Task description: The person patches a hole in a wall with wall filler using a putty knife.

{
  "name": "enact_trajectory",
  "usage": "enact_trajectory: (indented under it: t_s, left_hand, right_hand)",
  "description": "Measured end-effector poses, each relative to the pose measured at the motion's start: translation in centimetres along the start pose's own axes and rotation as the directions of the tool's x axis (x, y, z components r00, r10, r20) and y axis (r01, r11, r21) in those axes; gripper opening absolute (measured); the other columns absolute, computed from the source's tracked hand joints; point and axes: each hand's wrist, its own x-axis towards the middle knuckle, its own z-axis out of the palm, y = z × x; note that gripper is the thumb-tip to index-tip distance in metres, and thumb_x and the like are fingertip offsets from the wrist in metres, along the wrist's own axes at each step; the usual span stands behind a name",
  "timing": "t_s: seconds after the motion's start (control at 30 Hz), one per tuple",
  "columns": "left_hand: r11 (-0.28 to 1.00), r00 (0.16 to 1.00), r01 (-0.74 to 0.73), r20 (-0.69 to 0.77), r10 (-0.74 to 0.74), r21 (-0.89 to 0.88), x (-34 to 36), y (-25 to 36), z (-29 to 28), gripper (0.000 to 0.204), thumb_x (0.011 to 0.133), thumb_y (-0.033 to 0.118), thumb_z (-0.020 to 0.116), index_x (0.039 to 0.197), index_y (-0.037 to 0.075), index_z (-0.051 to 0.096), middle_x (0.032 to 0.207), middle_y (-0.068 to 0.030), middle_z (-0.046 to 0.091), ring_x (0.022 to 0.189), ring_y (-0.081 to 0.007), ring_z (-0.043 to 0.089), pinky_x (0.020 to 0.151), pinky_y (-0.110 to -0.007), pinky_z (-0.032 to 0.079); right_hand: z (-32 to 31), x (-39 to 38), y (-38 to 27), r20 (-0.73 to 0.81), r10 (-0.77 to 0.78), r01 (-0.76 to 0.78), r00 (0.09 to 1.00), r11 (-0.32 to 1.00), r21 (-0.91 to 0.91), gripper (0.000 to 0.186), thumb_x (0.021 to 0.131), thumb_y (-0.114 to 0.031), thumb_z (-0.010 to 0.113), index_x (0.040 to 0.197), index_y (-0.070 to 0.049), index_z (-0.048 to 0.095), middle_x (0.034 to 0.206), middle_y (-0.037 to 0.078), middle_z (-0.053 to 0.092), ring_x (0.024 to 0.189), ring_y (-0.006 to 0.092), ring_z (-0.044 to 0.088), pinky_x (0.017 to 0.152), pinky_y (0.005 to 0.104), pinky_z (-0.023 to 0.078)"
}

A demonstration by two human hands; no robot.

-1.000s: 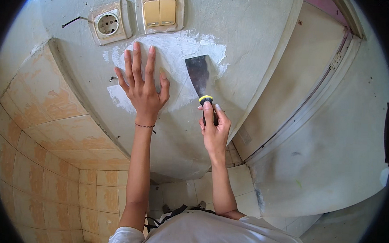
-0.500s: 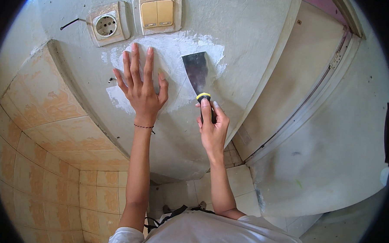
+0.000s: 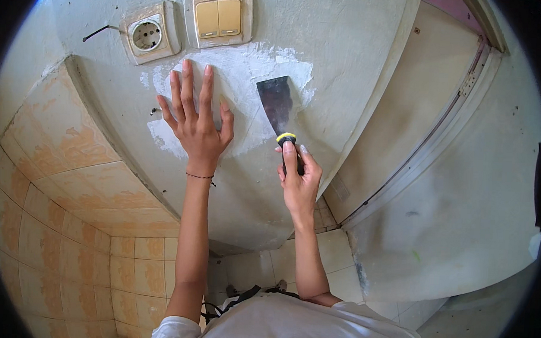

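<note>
With fingers spread, my left hand (image 3: 198, 126) lies flat on the grey-green wall (image 3: 342, 57), over the left part of a white filler patch (image 3: 239, 65). A thin cord bracelet (image 3: 199, 176) circles that wrist. My right hand (image 3: 300, 179) grips a putty knife (image 3: 275, 106) by its black handle with a yellow collar, thumb along the top. The wide, smeared metal blade points up over the right part of the patch; whether its edge touches the wall I cannot tell.
Above my left hand are a wall socket (image 3: 148, 35) and a double light switch (image 3: 218, 19). A nail (image 3: 99, 32) juts out beside the socket, and a screw (image 3: 155, 111) near the hand. Orange-patterned tiles (image 3: 72, 148) cover the left side; a door (image 3: 407, 84) stands at right.
My right hand and the putty knife have shifted slightly down and to the right. My left hand has stayed almost in place.
</note>
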Motion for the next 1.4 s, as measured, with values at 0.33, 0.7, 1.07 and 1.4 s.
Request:
enact_trajectory:
  t_s: [0.33, 0.7, 1.07, 1.4]
  left_hand:
    - [1.000, 1.000, 0.004, 0.002, -0.004, -0.008, -0.1, 0.0, 0.2, 0.065, 0.090, 0.028, 0.056, 0.155, 0.023, 0.053, 0.165, -0.0094, 0.043, 0.156, -0.0290, 0.032, 0.130, -0.051, 0.004]
    - [1.000, 1.000, 0.002, -0.007, -0.002, -0.017, 0.1, 0.1, 0.1, 0.064, 0.090, 0.029, 0.056, 0.154, 0.023, 0.053, 0.165, -0.0091, 0.043, 0.156, -0.0291, 0.033, 0.130, -0.051, 0.004]
    - [1.000, 1.000, 0.009, 0.012, -0.009, -0.004, 0.0, 0.2, 0.0, 0.064, 0.090, 0.029, 0.056, 0.154, 0.022, 0.053, 0.165, -0.0094, 0.043, 0.156, -0.0292, 0.032, 0.129, -0.051, 0.004]
    - [1.000, 1.000, -0.023, 0.013, 0.023, 0.009, 0.3, 0.5, -0.2, 0.065, 0.090, 0.024, 0.055, 0.154, 0.017, 0.052, 0.165, -0.0125, 0.041, 0.156, -0.0309, 0.031, 0.129, -0.050, 0.005]
  right_hand:
    - [0.0, 0.0, 0.3, -0.023, -0.014, 0.015, 1.000, 1.000, 0.026, 0.031, 0.107, -0.026, 0.063, 0.098, 0.003, 0.071, 0.071, 0.001, 0.064, 0.055, 0.0041, 0.046, 0.049, 0.0244, 0.035]
    - [-0.1, 0.0, -0.1, -0.048, -0.016, 0.015, 0.999, 1.000, -0.021, 0.035, 0.107, -0.029, 0.063, 0.096, 0.003, 0.072, 0.060, -0.003, 0.048, 0.054, 0.0041, 0.044, 0.049, 0.0251, 0.031]
    - [-0.1, 0.0, 0.0, -0.012, -0.003, 0.003, 1.000, 1.000, 0.001, 0.034, 0.107, -0.028, 0.063, 0.097, 0.003, 0.071, 0.068, 0.000, 0.060, 0.055, 0.0038, 0.045, 0.049, 0.0247, 0.033]
    - [-0.3, 0.1, 0.3, -0.022, -0.008, 0.008, 1.000, 1.000, -0.011, 0.032, 0.107, -0.026, 0.063, 0.098, 0.004, 0.071, 0.071, 0.001, 0.062, 0.055, 0.0040, 0.046, 0.049, 0.0250, 0.034]
